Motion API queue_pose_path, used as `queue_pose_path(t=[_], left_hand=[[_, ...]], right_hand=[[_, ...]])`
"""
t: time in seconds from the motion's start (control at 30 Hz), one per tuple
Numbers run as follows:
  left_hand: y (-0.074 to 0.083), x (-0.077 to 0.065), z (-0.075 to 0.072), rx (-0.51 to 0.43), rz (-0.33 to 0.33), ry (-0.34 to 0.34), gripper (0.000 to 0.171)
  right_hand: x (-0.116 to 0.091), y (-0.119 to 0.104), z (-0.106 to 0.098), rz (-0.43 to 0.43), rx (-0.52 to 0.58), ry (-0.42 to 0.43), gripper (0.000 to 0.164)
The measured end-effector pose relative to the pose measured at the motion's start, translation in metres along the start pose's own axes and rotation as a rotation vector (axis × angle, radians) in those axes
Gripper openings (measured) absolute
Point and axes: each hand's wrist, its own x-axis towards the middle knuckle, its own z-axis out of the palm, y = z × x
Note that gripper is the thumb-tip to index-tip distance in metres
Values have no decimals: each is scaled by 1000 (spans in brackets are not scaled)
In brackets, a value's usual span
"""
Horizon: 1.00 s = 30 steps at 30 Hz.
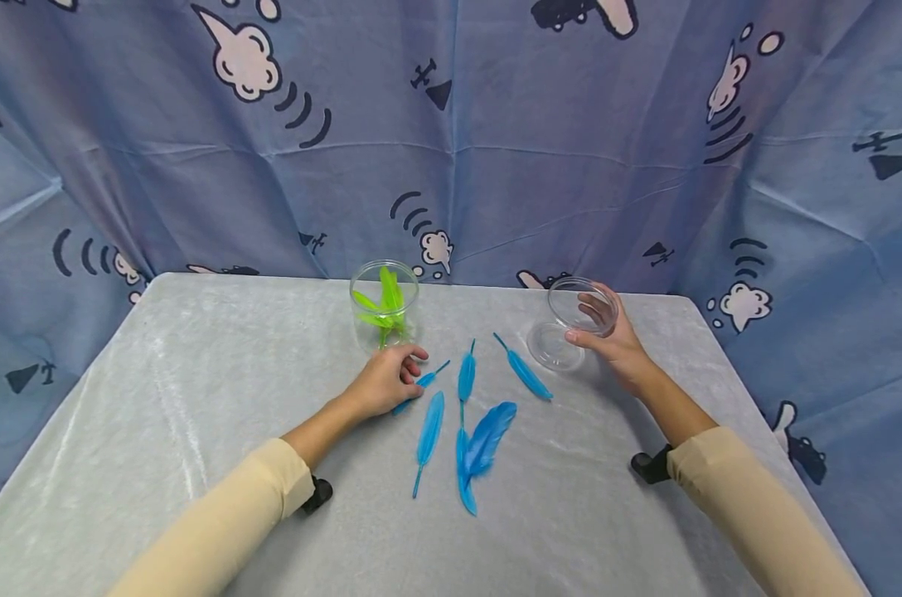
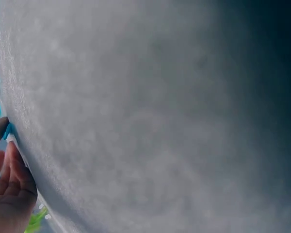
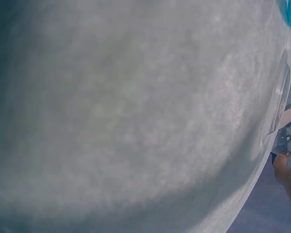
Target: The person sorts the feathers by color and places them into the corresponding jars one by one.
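Note:
My left hand point(image 1: 386, 381) is at a blue feather point(image 1: 424, 380) lying slantwise on the table; its thumb and fingertips meet at the shaft, with a bit of blue showing between them in the left wrist view. A clear round jar point(image 1: 564, 333) is gripped near its rim by my right hand point(image 1: 615, 336), thumb in front and fingers behind; it leans toward the right. Just beyond my left hand stands another clear jar point(image 1: 360, 319), upright, with bright green feathers point(image 1: 390, 294) inside.
More blue feathers lie mid-table: a slim one point(image 1: 430, 431), one by the right jar point(image 1: 527, 373), a broad fluffy one point(image 1: 490, 435), and others nearly in line beside it. The pale cloth-covered table point(image 1: 220, 398) ends at a blue patterned curtain point(image 1: 526, 166).

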Motion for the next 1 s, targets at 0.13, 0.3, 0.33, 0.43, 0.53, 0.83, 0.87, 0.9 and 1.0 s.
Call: queue_pose_path(t=[0.13, 0.3, 0.33, 0.43, 0.53, 0.83, 0.87, 0.9, 1.0], left_hand=[[2, 0, -1, 1, 5, -7, 44], [3, 2, -2, 2, 24, -17, 44], [3, 3, -2, -3, 29, -14, 43], [5, 5, -3, -34, 41, -3, 41], [10, 8, -2, -68, 55, 9, 37], [40, 20, -5, -120, 53, 36, 33], [44, 22, -5, -124, 54, 41, 32], [48, 24, -6, -131, 56, 47, 30], [60, 30, -6, -149, 75, 52, 25]], right_hand=[[0, 0, 0, 2, 8, 3, 94], [-1, 0, 1, -6, 24, 0, 94], [0, 0, 1, -8, 20, 0, 94], [0, 1, 1, -9, 9, -1, 93], [1, 2, 1, -11, 4, -2, 94], [1, 1, 1, -13, 7, -14, 95], [1, 1, 1, -12, 6, -13, 95], [1, 1, 1, -11, 7, -13, 94], [0, -1, 2, -10, 9, -13, 94]])
